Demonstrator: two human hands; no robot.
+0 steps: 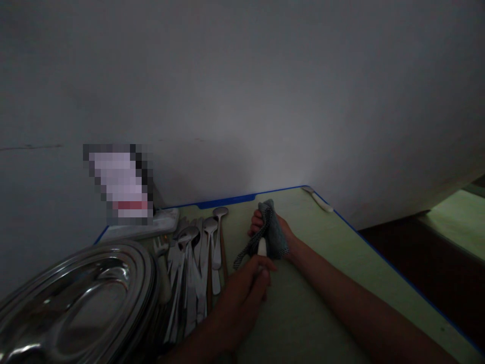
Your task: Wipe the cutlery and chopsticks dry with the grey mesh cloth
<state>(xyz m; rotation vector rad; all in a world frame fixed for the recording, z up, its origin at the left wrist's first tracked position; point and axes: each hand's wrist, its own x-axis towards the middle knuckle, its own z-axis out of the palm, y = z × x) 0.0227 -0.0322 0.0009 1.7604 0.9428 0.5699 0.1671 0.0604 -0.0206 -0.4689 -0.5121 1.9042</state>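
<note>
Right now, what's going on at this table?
The left hand holds a pale handle; its far end is hidden by the grey cloth in the right hand. Assorted cutlery lies to the left, beside stacked metal trays. A pale-handled utensil lies apart near the table's far right corner.

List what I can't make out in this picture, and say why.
- Head view: what the white handle belongs to, hidden by the left hand and the cloth.
- Head view: the screen's content, pixelated.
- Head view: the oval metal platter's left end, cut off by the left edge.
</note>
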